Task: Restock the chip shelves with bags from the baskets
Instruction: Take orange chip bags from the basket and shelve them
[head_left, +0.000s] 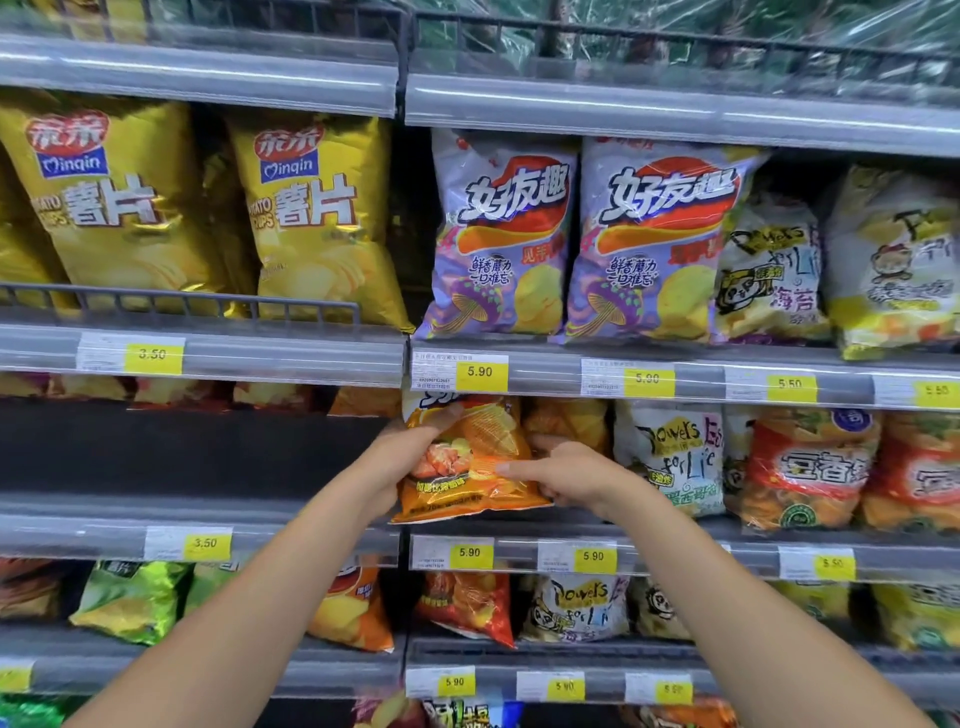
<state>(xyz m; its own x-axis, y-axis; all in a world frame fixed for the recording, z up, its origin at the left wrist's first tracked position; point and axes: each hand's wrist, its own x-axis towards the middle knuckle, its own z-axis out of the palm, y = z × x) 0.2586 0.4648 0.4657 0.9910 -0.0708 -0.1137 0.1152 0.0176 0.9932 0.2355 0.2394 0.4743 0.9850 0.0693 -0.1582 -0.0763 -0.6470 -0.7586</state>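
- We see both bare forearms rise from the bottom edge of the frame and meet near its centre; the left slants up to the right, the right slants up to the left; both wrists are nearly straight.
- Our left hand (415, 457) grips the upper left of an orange glossy plastic chip bag (467, 499); its fingers (444, 414) curl over the bag's top corner; the palm lies against the left edge.
- Our right hand (571, 480) clasps the bag's right edge; the forefinger stretches leftwards across the front, the thumb lies above it, the other fingers tuck under the lower right corner.
- The bag stands slightly tilted just below the centre of the frame, at the left end of the right-hand bay's grey metal middle shelf (514, 552); its bottom edge sits at the shelf's front lip, above a yellow 5.90 price tag (469, 552); its top is hidden behind the price rail above.
- Just right of it, above our right hand, stands a second orange crinkled bag (566, 421); further right stands a white scribble-print bag (675, 457).
- In the upper centre stand two lilac mushroom-print chip bags (498, 234); in the upper left stand gold foil chip bags (119, 208).
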